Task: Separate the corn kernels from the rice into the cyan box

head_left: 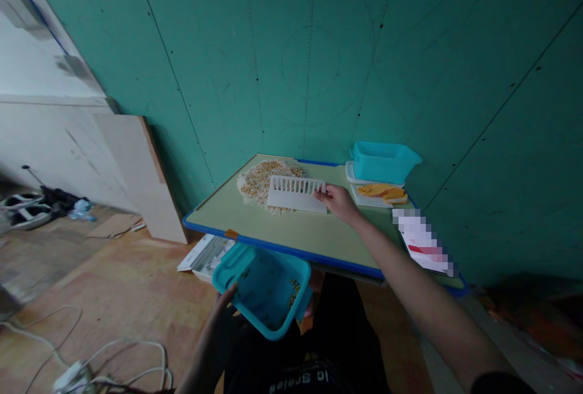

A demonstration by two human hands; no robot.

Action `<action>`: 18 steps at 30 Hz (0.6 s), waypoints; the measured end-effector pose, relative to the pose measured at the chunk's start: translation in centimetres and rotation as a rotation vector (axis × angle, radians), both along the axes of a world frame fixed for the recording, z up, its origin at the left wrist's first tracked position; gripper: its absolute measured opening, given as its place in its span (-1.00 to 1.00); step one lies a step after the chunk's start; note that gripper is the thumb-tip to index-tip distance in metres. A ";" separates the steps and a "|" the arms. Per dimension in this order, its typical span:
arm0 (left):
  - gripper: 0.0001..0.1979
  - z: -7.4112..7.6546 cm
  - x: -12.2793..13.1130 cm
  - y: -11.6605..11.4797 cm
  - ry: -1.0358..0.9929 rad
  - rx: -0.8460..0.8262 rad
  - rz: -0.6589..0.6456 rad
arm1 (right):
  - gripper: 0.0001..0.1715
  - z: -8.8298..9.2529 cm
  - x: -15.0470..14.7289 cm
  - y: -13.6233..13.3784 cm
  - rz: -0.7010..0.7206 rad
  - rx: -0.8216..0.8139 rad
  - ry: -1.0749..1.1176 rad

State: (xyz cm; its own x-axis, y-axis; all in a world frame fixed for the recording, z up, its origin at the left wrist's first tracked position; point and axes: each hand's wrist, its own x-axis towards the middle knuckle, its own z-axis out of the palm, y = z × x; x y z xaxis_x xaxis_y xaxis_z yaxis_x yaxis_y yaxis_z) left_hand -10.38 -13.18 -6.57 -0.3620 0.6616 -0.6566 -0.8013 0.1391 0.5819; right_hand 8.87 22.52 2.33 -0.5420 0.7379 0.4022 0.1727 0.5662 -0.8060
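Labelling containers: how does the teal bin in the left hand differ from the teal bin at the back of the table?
The held teal bin is off the table, below its near edge, gripped by the left hand; the back teal bin rests on a white tray on the table. The held teal bin is tilted, showing a few grains inside; the back teal bin sits level, contents hidden. Both are teal, rectangular plastic.

The teal basket [266, 288] is hiding most of the left hand [225, 298] (only fingertips [231, 289] are showing over its near-left rim). Pixelation is blurring the paper [423, 242] lying at the table's [296, 233] right edge, and the grains [260, 179] far left are appearing too small to identify.
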 end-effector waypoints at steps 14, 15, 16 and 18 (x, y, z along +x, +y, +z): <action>0.25 -0.2 0.7 0.7 0.087 -0.083 0.067 | -0.69 0.5 0.0 -0.4 0.054 -0.060 0.003; 0.22 -0.2 0.6 0.8 0.087 -0.078 0.064 | -0.67 0.6 0.0 -0.5 0.054 -0.057 -0.002; 0.20 -0.3 0.4 0.9 0.087 -0.070 0.061 | -0.66 0.7 0.0 -0.5 0.053 -0.056 -0.004; 0.20 -0.5 0.1 1.0 0.088 -0.054 0.054 | -0.62 0.9 0.0 -0.7 0.053 -0.056 -0.002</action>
